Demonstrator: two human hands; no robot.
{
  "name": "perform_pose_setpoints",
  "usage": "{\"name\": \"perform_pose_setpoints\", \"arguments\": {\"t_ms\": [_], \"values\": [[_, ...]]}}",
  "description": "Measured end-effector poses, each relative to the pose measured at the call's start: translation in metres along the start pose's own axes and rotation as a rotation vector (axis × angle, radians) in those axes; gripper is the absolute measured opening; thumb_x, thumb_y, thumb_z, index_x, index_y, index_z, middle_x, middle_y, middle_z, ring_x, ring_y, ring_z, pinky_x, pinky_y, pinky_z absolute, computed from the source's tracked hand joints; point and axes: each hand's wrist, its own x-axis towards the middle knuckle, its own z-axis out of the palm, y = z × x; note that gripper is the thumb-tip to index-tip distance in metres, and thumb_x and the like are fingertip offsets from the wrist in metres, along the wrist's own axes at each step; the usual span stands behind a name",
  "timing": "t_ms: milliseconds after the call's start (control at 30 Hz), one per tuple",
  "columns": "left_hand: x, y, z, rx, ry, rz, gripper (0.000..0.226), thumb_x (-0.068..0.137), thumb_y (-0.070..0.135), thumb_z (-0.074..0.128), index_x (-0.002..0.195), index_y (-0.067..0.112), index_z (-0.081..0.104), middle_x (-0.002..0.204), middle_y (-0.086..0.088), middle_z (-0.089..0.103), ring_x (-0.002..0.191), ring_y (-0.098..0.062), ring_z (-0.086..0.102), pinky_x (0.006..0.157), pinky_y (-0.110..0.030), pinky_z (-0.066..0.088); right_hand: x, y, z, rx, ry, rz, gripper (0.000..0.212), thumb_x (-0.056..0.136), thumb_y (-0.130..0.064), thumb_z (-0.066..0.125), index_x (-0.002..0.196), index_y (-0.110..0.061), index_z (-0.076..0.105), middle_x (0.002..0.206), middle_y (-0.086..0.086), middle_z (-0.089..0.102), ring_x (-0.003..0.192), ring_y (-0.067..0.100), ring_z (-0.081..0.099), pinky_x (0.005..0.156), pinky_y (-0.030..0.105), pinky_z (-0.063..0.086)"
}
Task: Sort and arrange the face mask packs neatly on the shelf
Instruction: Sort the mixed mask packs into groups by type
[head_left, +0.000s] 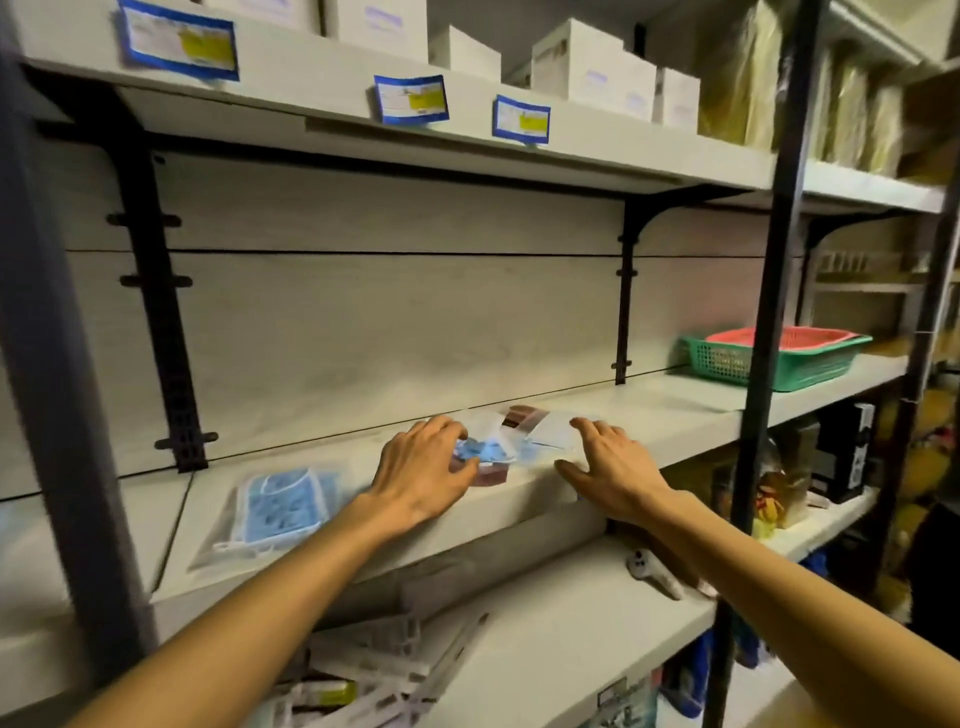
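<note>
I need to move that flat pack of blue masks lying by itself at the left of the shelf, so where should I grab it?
Take the blue mask pack by its near edge, coming from the front of the shelf. It lies flat in a loose clear bag, and that edge sits closest to the shelf's lip, so fingers can probably slide under while the thumb pinches on top.

The middle shelf (649, 415) lies bare between the jumbled mask packs (498, 441) and the green basket (774, 358) at the far right. A flat pack of blue masks (280, 509) takes up the left front. Black brackets (166, 322) line the back panel, and a dark upright post (769, 312) crosses the front edge, seemingly just short of the basket.
</note>
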Motion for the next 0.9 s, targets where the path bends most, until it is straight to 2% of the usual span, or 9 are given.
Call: {"name": "perform_pose_setpoints", "arguments": {"t_ms": [167, 267, 367, 467, 567, 667, 767, 900], "values": [[0.043, 0.005, 0.034, -0.004, -0.123, -0.169, 0.055, 0.096, 0.063, 0.045, 0.133, 0.023, 0.052, 0.141, 0.002, 0.056, 0.126, -0.023, 0.055, 0.096, -0.035, 0.045, 0.055, 0.031, 0.018, 0.006, -0.072, 0.090, 0.073, 0.092, -0.064, 0.049, 0.143, -0.012, 0.038, 0.142, 0.014, 0.051, 0.125, 0.032, 0.049, 0.100, 0.044, 0.045], [0.068, 0.009, 0.053, 0.035, -0.161, -0.318, 0.067, 0.094, 0.071, 0.037, 0.135, 0.019, 0.050, 0.140, -0.005, 0.060, 0.127, -0.031, 0.054, 0.095, -0.040, 0.044, 0.091, 0.051, 0.031, -0.005, -0.122, 0.135, 0.083, 0.084, -0.078, 0.046, 0.134, -0.011, 0.045, 0.134, 0.014, 0.056, 0.119, 0.032, 0.052, 0.092, 0.042, 0.044], [0.090, 0.008, 0.069, 0.022, -0.245, -0.501, 0.085, 0.089, 0.082, 0.029, 0.146, 0.021, 0.041, 0.139, -0.012, 0.060, 0.128, -0.034, 0.052, 0.099, -0.043, 0.040, 0.129, 0.075, 0.043, 0.004, -0.218, 0.168, 0.094, 0.074, -0.089, 0.044, 0.128, -0.012, 0.049, 0.127, 0.012, 0.059, 0.111, 0.029, 0.054, 0.088, 0.040, 0.044], [0.109, 0.000, 0.079, 0.053, -0.280, -0.580, 0.086, 0.086, 0.084, 0.037, 0.143, 0.020, 0.043, 0.139, -0.013, 0.060, 0.130, -0.033, 0.052, 0.104, -0.042, 0.036, 0.155, 0.095, 0.057, -0.013, -0.303, 0.124, 0.096, 0.069, -0.093, 0.043, 0.127, -0.017, 0.050, 0.124, 0.008, 0.062, 0.106, 0.026, 0.056, 0.087, 0.039, 0.044], [0.120, -0.004, 0.087, 0.079, -0.260, -0.629, 0.087, 0.081, 0.080, 0.052, 0.140, 0.016, 0.044, 0.136, -0.009, 0.062, 0.129, -0.030, 0.055, 0.105, -0.042, 0.039, 0.169, 0.107, 0.074, 0.025, -0.268, 0.022, 0.090, 0.072, -0.093, 0.041, 0.128, -0.022, 0.049, 0.124, 0.003, 0.063, 0.104, 0.023, 0.057, 0.095, 0.041, 0.043], [0.126, -0.010, 0.093, -0.001, -0.195, -0.674, 0.078, 0.076, 0.070, 0.066, 0.134, 0.022, 0.046, 0.127, 0.001, 0.068, 0.122, -0.026, 0.060, 0.102, -0.041, 0.043, 0.182, 0.110, 0.081, 0.251, -0.221, -0.031, 0.084, 0.076, -0.079, 0.060, 0.137, -0.023, 0.044, 0.130, 0.004, 0.061, 0.107, 0.022, 0.059, 0.098, 0.043, 0.047], [0.129, -0.014, 0.093, -0.147, -0.110, -0.717, 0.079, 0.074, 0.052, 0.080, 0.139, 0.025, 0.044, 0.122, 0.009, 0.070, 0.119, -0.022, 0.063, 0.099, -0.037, 0.047, 0.192, 0.109, 0.084, 0.510, -0.113, -0.058, 0.097, 0.075, -0.055, 0.080, 0.151, -0.019, 0.030, 0.148, 0.006, 0.050, 0.123, 0.027, 0.056, 0.103, 0.042, 0.048], [0.121, -0.016, 0.095, -0.299, 0.158, -0.665, 0.078, 0.074, 0.018, 0.083, 0.142, 0.024, 0.045, 0.104, 0.018, 0.066, 0.108, -0.017, 0.064, 0.092, -0.033, 0.049, 0.201, 0.112, 0.092, 0.809, -0.016, -0.029, 0.106, 0.071, -0.022, 0.090, 0.154, -0.021, 0.024, 0.151, 0.008, 0.046, 0.126, 0.030, 0.054, 0.103, 0.046, 0.050]]}}
